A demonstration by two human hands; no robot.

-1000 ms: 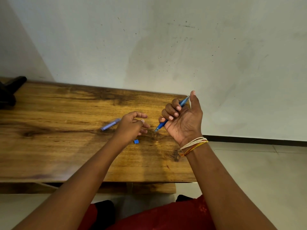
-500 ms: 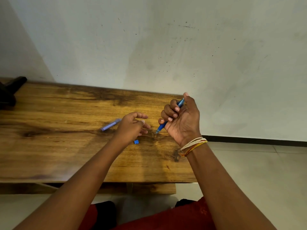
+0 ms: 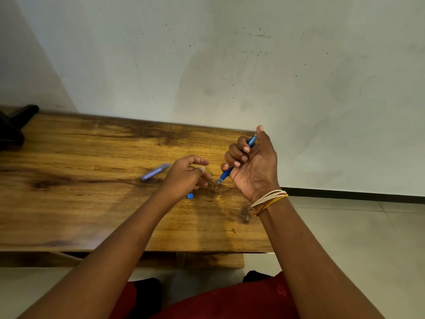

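Right hand (image 3: 253,171) grips blue pen (image 3: 226,173), fingers curled round barrel, tip slanting down just above wooden table (image 3: 80,203). Left hand (image 3: 184,178) beside tip, fingers loosely curled, thumb near fingertips; cannot tell whether it pinches anything. Pale blue cap (image 3: 155,172) lies on table behind left hand; small blue piece (image 3: 190,195) by left wrist.

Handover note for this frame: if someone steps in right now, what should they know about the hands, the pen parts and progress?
Right hand: grips the blue pen, tip slanting down toward the wooden table.
Left hand: hovers beside the tip, fingers curled; unclear whether it pinches anything.
Parts: a pale blue tube, likely the cap, lies beyond the left hand; a small blue piece lies by the left wrist.
Done: pen in hand, two loose parts on the table.
Left: probably fitting those parts to the pen.
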